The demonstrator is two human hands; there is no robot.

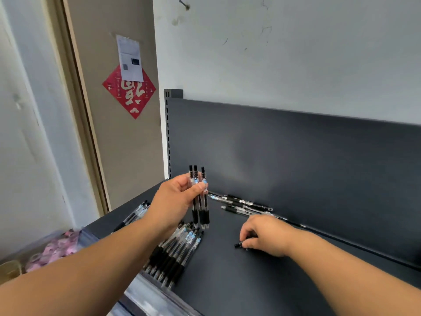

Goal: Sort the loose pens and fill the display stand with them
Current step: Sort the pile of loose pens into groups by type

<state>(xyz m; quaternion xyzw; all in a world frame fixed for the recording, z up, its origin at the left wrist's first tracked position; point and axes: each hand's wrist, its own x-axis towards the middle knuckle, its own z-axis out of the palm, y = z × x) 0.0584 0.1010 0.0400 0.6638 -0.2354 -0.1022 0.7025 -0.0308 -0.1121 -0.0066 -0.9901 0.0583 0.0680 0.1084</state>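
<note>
right hand (264, 236) pinches pen (237, 245); left hand (176, 198) grips three pens (200, 212)

Soft even daylight, faint shadows on shelf (250, 281); wide-angle edge bending, mild overall blur.

The left forearm (91, 258) reaches in from the near left and angles up toward the far middle, with the wrist straight. The left hand (180, 197) is raised, its back toward the camera. Its thumb (201, 187) presses across the front of three pens (200, 210) held upright side by side, and the fingers curl behind them. The right forearm (341, 270) comes in low from the near right. The right hand (266, 236) is down, knuckles up, its curled fingers pinching a single pen (238, 245) whose dark end pokes out left of the fingertips.
</note>
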